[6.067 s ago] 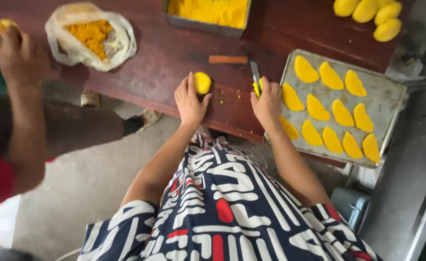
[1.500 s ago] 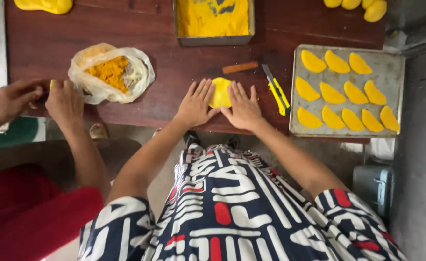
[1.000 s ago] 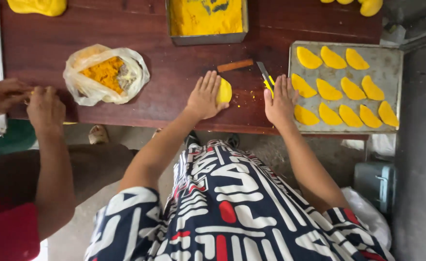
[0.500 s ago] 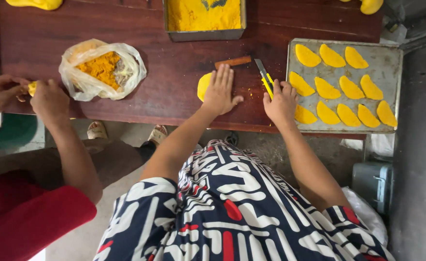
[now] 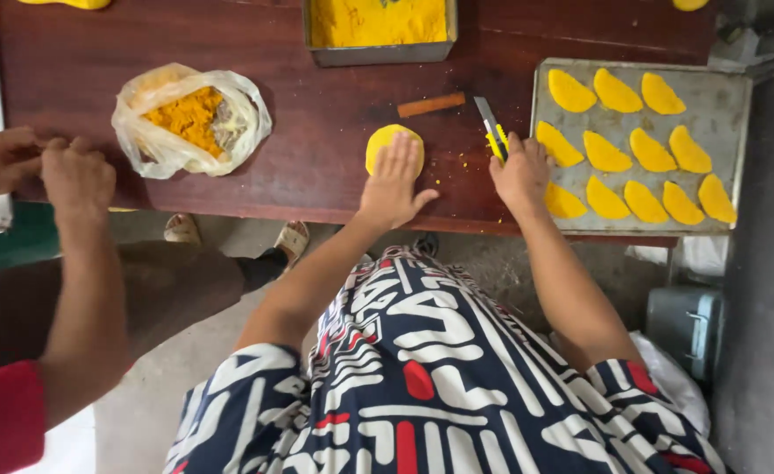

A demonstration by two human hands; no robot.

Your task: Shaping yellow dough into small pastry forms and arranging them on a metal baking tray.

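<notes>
Left hand [image 5: 393,183] flat, fingers spread, pressing yellow dough disc [image 5: 389,144] mid-worktop [image 5: 317,132]. Right hand [image 5: 519,171] closed around yellow-handled cutter [image 5: 493,127] (blade pointing far), just left of tray [image 5: 727,105] of folded pastries [image 5: 619,90].

A dark wooden table [image 5: 317,175] is bearing a yellow dough disc [image 5: 385,140], a bag of filling [image 5: 189,118], a metal pan [image 5: 378,54], a baking tray [image 5: 727,96], a utility knife [image 5: 490,123] and a brown stick [image 5: 431,104].

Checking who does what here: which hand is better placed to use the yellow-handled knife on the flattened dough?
The right hand: its fingers already rest on the knife. The left hand lies flat on the dough disc, well placed to steady it.
</notes>
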